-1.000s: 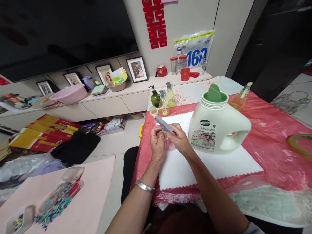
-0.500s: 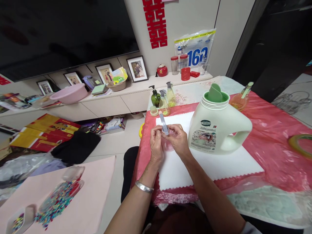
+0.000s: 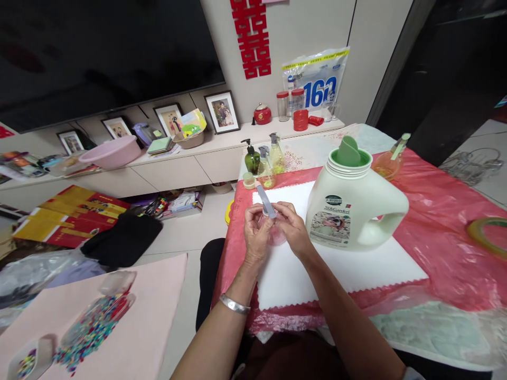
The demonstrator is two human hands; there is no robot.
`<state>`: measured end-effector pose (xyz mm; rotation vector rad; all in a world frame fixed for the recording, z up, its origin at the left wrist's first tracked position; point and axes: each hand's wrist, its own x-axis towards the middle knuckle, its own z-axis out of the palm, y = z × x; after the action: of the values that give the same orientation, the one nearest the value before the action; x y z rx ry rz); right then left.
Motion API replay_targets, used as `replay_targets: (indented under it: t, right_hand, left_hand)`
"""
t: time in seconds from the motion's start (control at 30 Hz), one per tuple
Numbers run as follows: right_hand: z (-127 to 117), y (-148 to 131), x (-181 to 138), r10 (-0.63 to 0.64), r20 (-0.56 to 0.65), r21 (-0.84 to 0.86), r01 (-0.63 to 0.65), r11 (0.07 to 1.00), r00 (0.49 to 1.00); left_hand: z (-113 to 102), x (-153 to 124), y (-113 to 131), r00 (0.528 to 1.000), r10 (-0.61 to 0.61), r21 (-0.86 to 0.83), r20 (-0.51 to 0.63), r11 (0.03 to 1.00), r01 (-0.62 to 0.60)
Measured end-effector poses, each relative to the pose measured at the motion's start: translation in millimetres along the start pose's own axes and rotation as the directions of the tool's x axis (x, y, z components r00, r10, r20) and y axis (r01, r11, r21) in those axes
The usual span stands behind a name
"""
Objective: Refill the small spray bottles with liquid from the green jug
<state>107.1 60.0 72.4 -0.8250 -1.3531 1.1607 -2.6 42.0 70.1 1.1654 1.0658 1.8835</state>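
Both hands meet over the white mat (image 3: 336,282). My left hand (image 3: 256,232) is closed around the neck of a clear, pinkish pump bottle (image 3: 277,238). The fingers of my right hand (image 3: 292,227) are closed on its other side, near the top. A grey pump head (image 3: 266,200) with a long spout sits at the neck between the thumbs, pointing away from me; whether it is screwed down cannot be made out. Just right of my hands stands a large pale-green jug (image 3: 336,211) with a green scoop-shaped cap (image 3: 348,152) in its mouth.
Behind my hands are a dark green pump bottle (image 3: 252,158), clear pump bottles (image 3: 266,171) and a small round lid (image 3: 249,180). An orange-tinted bottle (image 3: 388,163) stands behind the jug. A tape roll (image 3: 477,232) lies right. Colourful small pieces (image 3: 89,332) cover a low pink table.
The grey pump head has turned and tilted a little at the bottle's neck, and my thumbs have shifted on it. The bottle stays in about the same spot.
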Motion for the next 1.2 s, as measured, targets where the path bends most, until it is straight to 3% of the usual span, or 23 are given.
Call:
replay_targets:
  t: [0.33,0.93,1.2]
  right_hand:
    - [0,1,4,0.007,0.034,-0.052,-0.006,0.999,0.999]
    - [9,-1,0,-0.078,-0.100,-0.066,0.072,0.995,0.992]
    - [6,-1,0,-0.066,-0.053,-0.110,0.060,0.992,0.996]
  left_hand:
    - [-1,-1,-5,1.000,-0.011,0.001,-0.013,1.000,0.011]
    - [2,-1,4,1.000,0.029,0.033,0.005,0.999,-0.029]
    - [0,-1,1,0.999,0.044,0.042,0.014,0.998,-0.045]
